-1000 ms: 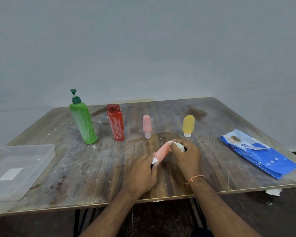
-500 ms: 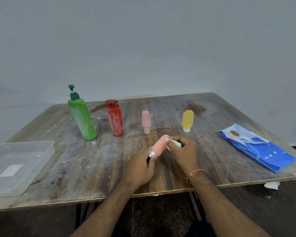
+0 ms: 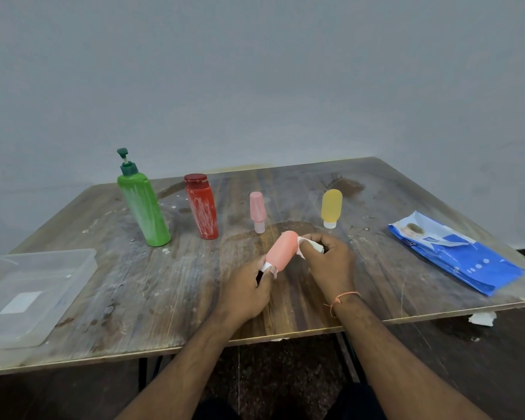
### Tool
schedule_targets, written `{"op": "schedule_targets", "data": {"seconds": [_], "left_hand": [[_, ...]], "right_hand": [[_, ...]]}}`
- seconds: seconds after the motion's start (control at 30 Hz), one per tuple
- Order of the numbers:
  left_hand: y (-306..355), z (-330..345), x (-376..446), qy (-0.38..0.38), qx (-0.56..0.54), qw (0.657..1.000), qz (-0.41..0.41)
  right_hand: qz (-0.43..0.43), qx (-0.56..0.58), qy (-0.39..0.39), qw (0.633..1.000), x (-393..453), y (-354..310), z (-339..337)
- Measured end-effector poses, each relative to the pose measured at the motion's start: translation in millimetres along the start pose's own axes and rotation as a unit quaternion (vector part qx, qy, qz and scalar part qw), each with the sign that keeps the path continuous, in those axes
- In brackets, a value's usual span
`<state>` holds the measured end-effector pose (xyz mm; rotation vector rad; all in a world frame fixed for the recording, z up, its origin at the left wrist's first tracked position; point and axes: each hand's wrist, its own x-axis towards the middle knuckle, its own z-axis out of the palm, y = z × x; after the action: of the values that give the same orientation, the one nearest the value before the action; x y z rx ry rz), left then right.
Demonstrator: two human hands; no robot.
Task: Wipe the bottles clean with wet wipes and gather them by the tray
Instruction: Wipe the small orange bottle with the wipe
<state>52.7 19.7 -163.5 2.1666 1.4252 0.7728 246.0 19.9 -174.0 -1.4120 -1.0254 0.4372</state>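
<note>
My left hand (image 3: 246, 294) pinches the white cap end of a salmon-pink bottle (image 3: 281, 251), which is tilted up and away from me. My right hand (image 3: 331, 263) grips a crumpled white wet wipe (image 3: 308, 247) against the bottle's upper right side. Standing in a row behind are a smeared green pump bottle (image 3: 144, 207), a smeared red bottle (image 3: 202, 207), a small pink bottle (image 3: 257, 211) and a yellow bottle (image 3: 331, 207). A clear plastic tray (image 3: 28, 295) sits at the table's left front.
A blue pack of wet wipes (image 3: 455, 253) lies at the right of the wooden table (image 3: 164, 298). A crumpled white scrap (image 3: 482, 318) lies on the floor below the right front edge. A grey wall stands close behind the table.
The bottle has tipped up more steeply in my left hand. The wipe in my right hand has shifted along the bottle's upper end. The standing bottles have not moved.
</note>
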Motion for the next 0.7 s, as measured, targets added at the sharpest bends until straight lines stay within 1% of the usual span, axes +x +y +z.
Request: {"op": "schedule_targets", "data": {"seconds": [0.07,0.2,0.37,0.53,0.63,0.7], "left_hand": [[0,0,0,-0.008,-0.008,1.000,-0.005],[-1,-1,1,-0.008,-0.026,1.000,-0.012],[-5,1,3,0.004,-0.064,0.998,-0.024],[-6,2,5,0.013,-0.083,0.996,-0.032],[-6,1,6,0.015,-0.092,0.995,-0.032],[-6,1,6,0.017,-0.092,0.995,-0.031]], "right_hand": [[-0.003,0.013,-0.008,1.000,0,-1,1],[-0.053,0.013,-0.035,0.998,-2,-2,1],[-0.118,-0.046,-0.089,0.988,-8,-2,4],[-0.198,-0.092,-0.134,0.967,-13,-6,1],[-0.224,-0.105,-0.160,0.956,-17,-8,-1],[-0.234,-0.113,-0.163,0.952,-18,-10,-2]]}}
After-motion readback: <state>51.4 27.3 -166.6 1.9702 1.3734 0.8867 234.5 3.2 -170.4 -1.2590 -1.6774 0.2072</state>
